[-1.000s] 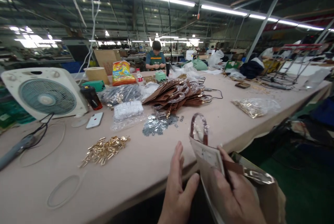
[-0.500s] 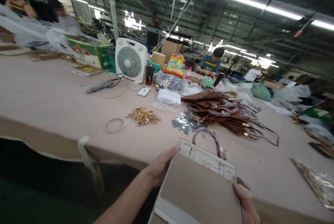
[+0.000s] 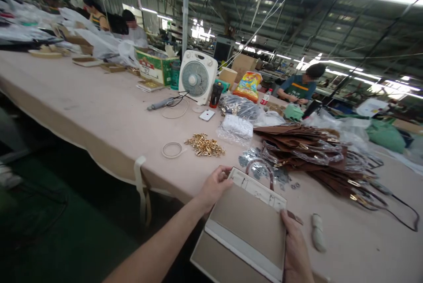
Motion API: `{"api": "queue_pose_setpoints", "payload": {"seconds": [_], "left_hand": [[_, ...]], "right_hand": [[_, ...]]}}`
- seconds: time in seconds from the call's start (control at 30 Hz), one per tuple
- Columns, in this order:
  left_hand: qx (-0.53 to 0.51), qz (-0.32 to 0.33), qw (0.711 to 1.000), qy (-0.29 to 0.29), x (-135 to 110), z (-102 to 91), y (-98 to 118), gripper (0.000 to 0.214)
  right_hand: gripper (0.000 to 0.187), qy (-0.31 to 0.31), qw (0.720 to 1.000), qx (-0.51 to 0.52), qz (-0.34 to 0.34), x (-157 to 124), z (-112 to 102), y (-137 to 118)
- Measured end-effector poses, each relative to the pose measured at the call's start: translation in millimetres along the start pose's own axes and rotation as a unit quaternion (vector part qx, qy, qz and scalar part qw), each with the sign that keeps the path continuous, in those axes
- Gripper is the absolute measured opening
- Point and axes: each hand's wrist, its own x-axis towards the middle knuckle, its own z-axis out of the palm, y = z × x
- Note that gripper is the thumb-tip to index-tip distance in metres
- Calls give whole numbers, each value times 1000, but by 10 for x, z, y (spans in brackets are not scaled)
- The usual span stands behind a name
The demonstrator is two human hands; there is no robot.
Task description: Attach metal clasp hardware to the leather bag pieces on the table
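Note:
A flat taupe handbag panel (image 3: 249, 215) with pale edges and a whitish band across it tilts at the table's front edge. My left hand (image 3: 215, 187) grips its upper left edge, fingers bent over the rim. On the opposite side my right hand (image 3: 294, 237) holds the right edge, thumb on the face; its other fingers are mostly hidden behind. A curved brown handle (image 3: 271, 172) rises past the panel's top strip, which bears dark marks. Just beyond lie thin grey metal pieces (image 3: 280, 176). A small brown tab (image 3: 294, 218) sticks out beside my right thumb.
Gold-coloured hardware (image 3: 205, 145) and a tape roll (image 3: 172, 150) lie left of the panel. Stacked brown bag pieces (image 3: 313, 153) fill the right side. A pale rolled bundle (image 3: 317, 232) rests nearby. Behind stand a fan (image 3: 197, 77) and a phone (image 3: 206, 115). A co-worker (image 3: 299, 87) sits across.
The view has swung left, so the tabletop things appear farther right. The panel has tipped, showing more of its lower part; both hands keep hold of it.

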Motion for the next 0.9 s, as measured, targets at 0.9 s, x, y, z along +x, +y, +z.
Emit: {"api": "queue_pose_setpoints", "payload": {"seconds": [0.9], "left_hand": [[504, 185, 841, 66, 367, -214, -169, 28]], "right_hand": [[49, 96, 940, -264, -192, 220, 125, 4]]}}
